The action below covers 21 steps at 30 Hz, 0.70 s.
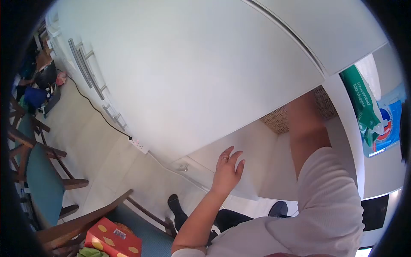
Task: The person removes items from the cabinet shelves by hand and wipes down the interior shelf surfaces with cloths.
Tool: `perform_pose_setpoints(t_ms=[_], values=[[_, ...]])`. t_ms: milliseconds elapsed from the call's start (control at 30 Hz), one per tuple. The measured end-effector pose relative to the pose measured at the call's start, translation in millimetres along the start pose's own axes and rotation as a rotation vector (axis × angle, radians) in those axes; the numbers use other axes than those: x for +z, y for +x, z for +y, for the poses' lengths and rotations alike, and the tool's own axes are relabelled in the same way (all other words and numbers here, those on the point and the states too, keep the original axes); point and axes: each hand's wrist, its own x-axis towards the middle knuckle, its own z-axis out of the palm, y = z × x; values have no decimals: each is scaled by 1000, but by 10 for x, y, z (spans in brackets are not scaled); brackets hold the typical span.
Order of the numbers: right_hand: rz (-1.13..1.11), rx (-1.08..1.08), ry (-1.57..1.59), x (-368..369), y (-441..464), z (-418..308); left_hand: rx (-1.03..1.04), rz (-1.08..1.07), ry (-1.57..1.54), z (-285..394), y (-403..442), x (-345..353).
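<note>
My left hand (227, 172) is raised in front of the white cabinet, its fingers apart and a ring on one finger; it holds nothing. My right arm reaches into an open compartment (274, 167) at the right, up to a wicker basket (277, 121). The hand at its end is hidden behind the cabinet's white door (184, 77), so its fingers cannot be seen.
Green wipes packs (361, 96) and a blue pack (388, 126) stand on a shelf at the right. A chair (45, 184) is at the left, and a red box (113, 238) lies on a nearer chair. A power strip (138, 145) and cable lie on the floor.
</note>
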Motion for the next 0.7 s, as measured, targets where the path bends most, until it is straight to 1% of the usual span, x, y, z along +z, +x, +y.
perform_pose_setpoints(t_ms=[133,233,300,367,433,500,533,567,633,667,700], values=[[0,-1,-43,36,56,39,18,0,2,-46,-69,-42],[42,-18,-50,163,60,-46,-15,33,-21,5,-89,-47],[82,-37,2,306,-75,-251,-2,43,-61,62,-77,23],[72,-56,141,451,-409,-608,22,55,-111,98,-34,121],[-4,-48,327,512,-933,-1070,59,74,-169,37,73,257],[-129,-8,518,411,-1522,-1521,-21,137,-297,-343,161,589],[-202,20,611,297,-1798,-1731,-62,169,-360,-425,184,664],[-267,43,698,154,-2038,-1923,-222,157,-454,-117,251,499],[-355,57,795,-204,-2338,-2179,-206,67,-354,144,325,172],[-378,38,799,-393,-2376,-2252,-264,30,-484,174,346,123],[-378,-16,712,-584,-2345,-2256,-158,-23,-438,21,368,130]])
